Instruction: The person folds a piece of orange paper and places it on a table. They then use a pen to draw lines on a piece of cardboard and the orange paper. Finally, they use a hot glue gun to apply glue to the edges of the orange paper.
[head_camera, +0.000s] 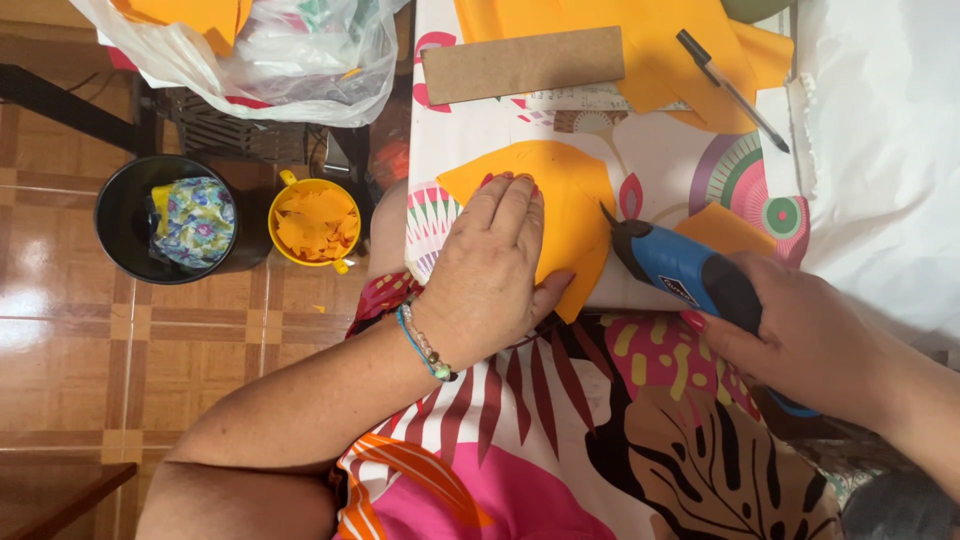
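On the table edge, the left hand (490, 265) is pressing flat on the orange sheet (560, 195) to steady it, while the right hand (800, 345) is gripping closed around the blue electric cutter (680, 270) at its edge.

Two hands are seen: the left hand (490, 270) and the right hand (800, 345). One blue electric cutter (680, 272) is counted, one pen (730, 88) and one brown cardboard strip (522, 63). Of orange fabric on the table (680, 165), one piece (565, 200) is found under the left hand, one small piece (728, 230) beside the cutter, and a pile (660, 45) at the far edge whose pieces cannot be told apart. On the floor, one black bucket (125, 215), one yellow cup of orange scraps (315, 222) and one plastic bag (290, 55) are counted.
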